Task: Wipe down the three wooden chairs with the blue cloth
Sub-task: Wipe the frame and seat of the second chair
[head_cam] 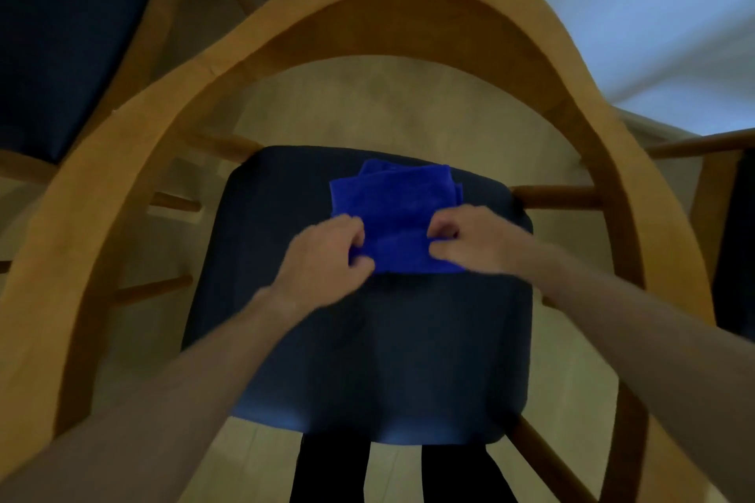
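Lying folded on the dark seat [367, 339] of the middle chair [135, 184], the cloth [398, 212] sits toward the far half of the cushion, nearer the right side. Both hands pinch its near edge: left hand [322, 253] at the near-left corner, fingers [359, 235] curled over the fabric; right hand [465, 237] at the near-right corner, thumb and fingers closed on the fold. Frame is blurred, so finer finger detail can't be read.

Judgement: two-handed hold at the corners suggests folding or squaring the cloth into a pad before wiping, with the seat used as a flat surface for it. No wiping of wood seems under way yet.

Edges and room: curved wooden rail arches round the seat on the left, far and right sides; spindles join rail to seat at both flanks. Arms reach in from the near side. Second chair [61, 33] stands close at upper left, a third [731, 241] just beside the right rail. Gaps between the chairs look tight; the near side and the rail top offer the freest reach.
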`<state>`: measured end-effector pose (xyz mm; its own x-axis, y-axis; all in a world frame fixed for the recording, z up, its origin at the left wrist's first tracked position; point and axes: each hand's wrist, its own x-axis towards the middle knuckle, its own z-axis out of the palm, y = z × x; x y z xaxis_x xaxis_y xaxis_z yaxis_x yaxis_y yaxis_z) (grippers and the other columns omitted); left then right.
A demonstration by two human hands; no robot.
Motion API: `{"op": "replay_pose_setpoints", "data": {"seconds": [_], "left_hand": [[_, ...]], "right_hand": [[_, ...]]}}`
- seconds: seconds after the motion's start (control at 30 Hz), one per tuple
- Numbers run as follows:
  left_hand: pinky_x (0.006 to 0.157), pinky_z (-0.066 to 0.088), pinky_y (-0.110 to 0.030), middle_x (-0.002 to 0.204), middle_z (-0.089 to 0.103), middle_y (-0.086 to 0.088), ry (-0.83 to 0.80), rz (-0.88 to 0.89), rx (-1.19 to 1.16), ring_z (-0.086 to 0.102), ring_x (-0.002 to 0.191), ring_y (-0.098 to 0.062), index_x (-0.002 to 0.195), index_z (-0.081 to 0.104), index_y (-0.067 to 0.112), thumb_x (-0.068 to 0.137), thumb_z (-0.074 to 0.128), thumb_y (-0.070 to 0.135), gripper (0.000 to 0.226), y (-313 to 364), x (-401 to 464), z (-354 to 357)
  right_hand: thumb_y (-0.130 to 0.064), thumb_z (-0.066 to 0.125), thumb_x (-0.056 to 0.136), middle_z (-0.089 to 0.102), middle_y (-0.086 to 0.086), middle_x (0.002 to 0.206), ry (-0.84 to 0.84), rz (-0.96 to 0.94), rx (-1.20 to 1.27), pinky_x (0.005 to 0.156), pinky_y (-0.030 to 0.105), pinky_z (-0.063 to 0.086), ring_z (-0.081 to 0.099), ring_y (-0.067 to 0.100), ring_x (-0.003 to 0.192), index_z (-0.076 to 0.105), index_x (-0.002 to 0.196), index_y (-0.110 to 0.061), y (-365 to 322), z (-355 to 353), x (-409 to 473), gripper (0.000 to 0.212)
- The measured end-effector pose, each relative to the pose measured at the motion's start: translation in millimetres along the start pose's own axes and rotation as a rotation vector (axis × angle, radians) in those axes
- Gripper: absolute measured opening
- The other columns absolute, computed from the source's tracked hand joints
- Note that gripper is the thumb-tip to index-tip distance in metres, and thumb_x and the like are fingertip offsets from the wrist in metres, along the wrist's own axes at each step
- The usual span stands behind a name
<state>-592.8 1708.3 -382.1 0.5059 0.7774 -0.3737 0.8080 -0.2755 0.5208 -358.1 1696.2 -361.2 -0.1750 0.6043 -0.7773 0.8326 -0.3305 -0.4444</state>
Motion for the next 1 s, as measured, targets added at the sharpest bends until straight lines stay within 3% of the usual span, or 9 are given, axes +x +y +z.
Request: {"op": "replay_pose_setpoints", "data": {"seconds": [0.07, 0.13, 0.27, 0.37, 0.57, 0.7, 0.8, 0.93, 1.0], "left_hand": [[0.070, 0.051, -0.034, 0.088, 0.058, 0.006, 0.079, -0.082, -0.150, 0.056, 0.078, -0.010, 0.094, 0.054, 0.021, 0.086, 0.058, 0.026, 0.010, 1.6, 27.0, -20.3], [0.085, 0.048, -0.037, 0.110, 0.057, -0.001, 0.058, -0.048, -0.106, 0.054, 0.101, -0.017, 0.117, 0.050, 0.018, 0.088, 0.055, 0.020, 0.029, 4.4, 53.1, -32.4], [0.110, 0.024, -0.051, 0.151, 0.026, -0.005, -0.242, -0.092, 0.052, 0.023, 0.137, -0.028, 0.148, 0.021, 0.018, 0.081, 0.064, 0.034, 0.081, 10.6, 88.1, -30.5], [0.108, 0.027, -0.050, 0.152, 0.023, -0.009, -0.356, -0.111, 0.121, 0.024, 0.137, -0.030, 0.151, 0.011, 0.014, 0.079, 0.069, 0.042, 0.097, 10.7, 95.6, -16.0], [0.095, 0.040, -0.046, 0.128, 0.047, -0.008, -0.319, -0.022, 0.364, 0.048, 0.115, -0.028, 0.136, 0.033, 0.013, 0.068, 0.076, 0.049, 0.088, 15.1, 80.5, 0.6], [0.090, 0.039, -0.036, 0.118, 0.046, -0.004, -0.258, 0.186, 0.472, 0.044, 0.107, -0.022, 0.115, 0.053, 0.018, 0.067, 0.074, 0.054, 0.063, 6.2, 68.8, 1.1], [0.096, 0.035, -0.037, 0.117, 0.044, 0.000, -0.359, 0.254, 0.421, 0.044, 0.108, -0.019, 0.112, 0.052, 0.021, 0.067, 0.073, 0.053, 0.059, -4.7, 66.9, -9.8], [0.085, 0.051, -0.039, 0.101, 0.057, 0.003, -0.700, 0.032, 0.000, 0.059, 0.090, -0.014, 0.107, 0.044, 0.023, 0.073, 0.074, 0.032, 0.046, -15.9, 85.2, -55.0], [0.070, 0.055, -0.029, 0.099, 0.058, 0.000, -0.642, -0.035, -0.096, 0.060, 0.086, -0.014, 0.113, 0.041, 0.020, 0.078, 0.072, 0.022, 0.047, -16.7, 103.3, -73.6]], "right_hand": [[-0.035, 0.055, 0.094, 0.065, -0.003, 0.099, 0.130, 0.063, 0.134, 0.073, 0.029, 0.051, 0.062, 0.013, 0.087, 0.058, 0.109, -0.031, -0.9, -22.7, 12.1, 0.016], [-0.030, 0.050, 0.098, 0.062, 0.004, 0.118, 0.291, 0.100, 0.053, 0.084, 0.036, 0.051, 0.060, 0.020, 0.099, 0.049, 0.128, -0.025, -0.9, -31.1, 23.4, 0.030], [-0.038, 0.053, 0.097, 0.028, 0.007, 0.157, 0.363, 0.082, -0.129, 0.112, 0.048, 0.032, 0.030, 0.031, 0.141, 0.022, 0.152, -0.022, 0.1, -23.9, 41.8, 0.065], [-0.041, 0.061, 0.090, 0.022, 0.005, 0.160, 0.175, 0.065, -0.038, 0.116, 0.049, 0.028, 0.023, 0.029, 0.145, 0.013, 0.156, -0.022, 4.4, -14.4, 51.4, 0.083], [-0.038, 0.081, 0.071, 0.032, 0.004, 0.142, 0.127, -0.100, -0.271, 0.099, 0.031, 0.042, 0.040, 0.021, 0.126, 0.012, 0.154, -0.021, -5.1, -7.7, 45.3, 0.110], [-0.041, 0.085, 0.063, 0.034, 0.000, 0.128, 0.101, -0.098, -0.397, 0.079, 0.030, 0.051, 0.050, 0.015, 0.096, 0.032, 0.140, -0.024, -17.9, 8.1, 42.1, 0.095], [-0.042, 0.083, 0.066, 0.047, -0.007, 0.116, -0.019, -0.083, -0.270, 0.081, 0.031, 0.051, 0.057, 0.015, 0.096, 0.046, 0.122, -0.028, -24.4, 10.6, 40.9, 0.069], [-0.033, 0.079, 0.073, 0.057, -0.015, 0.091, 0.090, -0.151, -0.198, 0.078, 0.025, 0.045, 0.056, 0.005, 0.085, 0.047, 0.100, -0.032, -36.4, -11.9, 41.3, 0.042], [-0.022, 0.076, 0.077, 0.055, -0.015, 0.087, 0.218, -0.171, -0.136, 0.075, 0.024, 0.043, 0.054, 0.001, 0.079, 0.047, 0.099, -0.029, -41.1, -25.8, 45.8, 0.037]]}}
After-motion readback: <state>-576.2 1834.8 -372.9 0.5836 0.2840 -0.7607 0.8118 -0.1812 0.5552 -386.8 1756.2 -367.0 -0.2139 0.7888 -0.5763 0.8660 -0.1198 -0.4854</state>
